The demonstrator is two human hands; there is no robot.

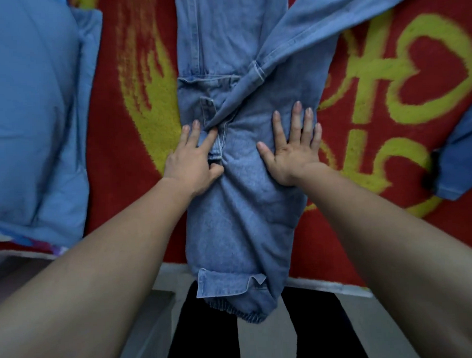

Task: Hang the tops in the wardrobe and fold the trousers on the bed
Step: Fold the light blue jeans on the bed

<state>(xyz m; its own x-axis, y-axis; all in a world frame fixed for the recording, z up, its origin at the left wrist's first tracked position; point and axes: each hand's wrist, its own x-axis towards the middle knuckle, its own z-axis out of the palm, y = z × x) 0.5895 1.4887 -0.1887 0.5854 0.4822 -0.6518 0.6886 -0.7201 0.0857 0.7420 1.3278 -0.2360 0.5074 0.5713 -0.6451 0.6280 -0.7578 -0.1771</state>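
Left hand pinches a fold of the trousers; right hand pressed flat, fingers spread. Long axis runs straight away, between both hands.

a blue pillow lies left on a red-and-yellow blanket; below, what may be grey floor.

The trousers lie on the blanket, pillow to their left.

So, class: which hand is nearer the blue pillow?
Left. The left hand grips the jeans at their edge on the pillow side; the right hand lies flat on the jeans, farther from it.
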